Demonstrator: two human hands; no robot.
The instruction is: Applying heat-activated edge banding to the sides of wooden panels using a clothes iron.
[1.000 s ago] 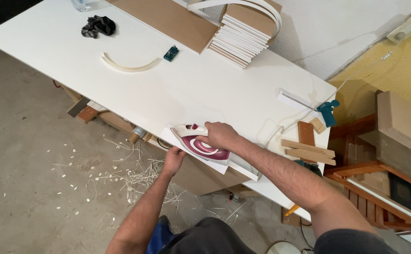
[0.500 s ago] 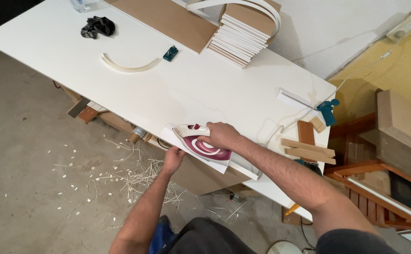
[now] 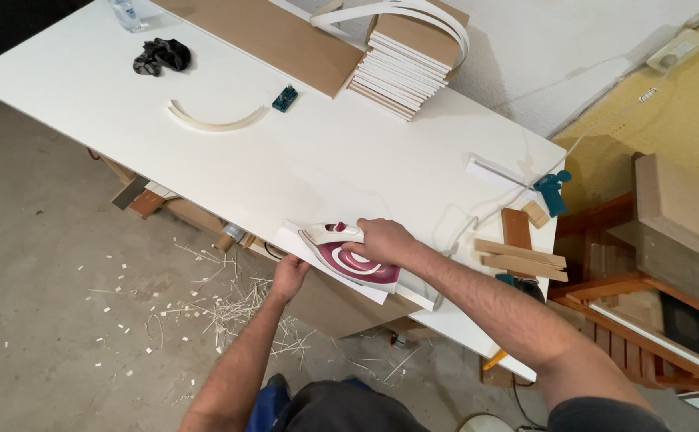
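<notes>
Fingers of the person's right hand [image 3: 383, 240] wrap tightly around the handle of a white and maroon clothes iron [image 3: 348, 256], which lies on its side along the near edge of a large white board table [image 3: 301, 160]. A narrow white panel [image 3: 341, 276] stands on edge beneath the iron, against the table's front. Below the edge, the left hand [image 3: 289, 276] presses against this panel; its fingers seem partly curled, though the view hides them. Just right of the iron lie several pale wooden blocks [image 3: 521, 256]. Wood shavings [image 3: 229, 308] litter the concrete floor [image 3: 53, 320] underneath.
</notes>
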